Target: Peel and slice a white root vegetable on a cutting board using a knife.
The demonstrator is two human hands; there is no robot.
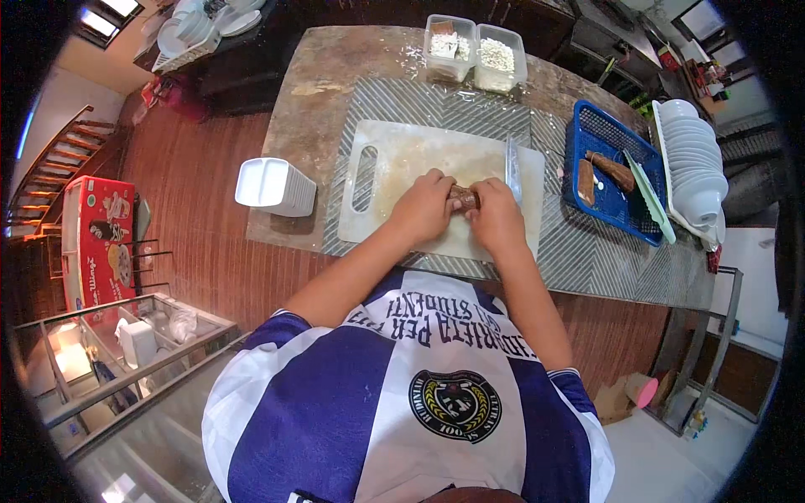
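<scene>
Both hands meet over a white cutting board [419, 147], gripping a short brown, root-like piece [464, 198] between them. My left hand [426, 206] has its fingers curled round the left end. At the right end, my right hand [495, 211] holds on with bent fingers, partly hiding the piece. A knife [513, 172] lies on the board just beyond my right hand, its broad blade pointing away from me. The exact kind of brown piece cannot be made out.
At right, a blue basket [573, 159] holds brown elongated pieces and a pale green long tool [650, 197]. Beside it stands a rack of white plates [692, 151]. Two clear tubs [475, 80] with small white pieces stand at the back; stacked white containers [277, 186] sit left.
</scene>
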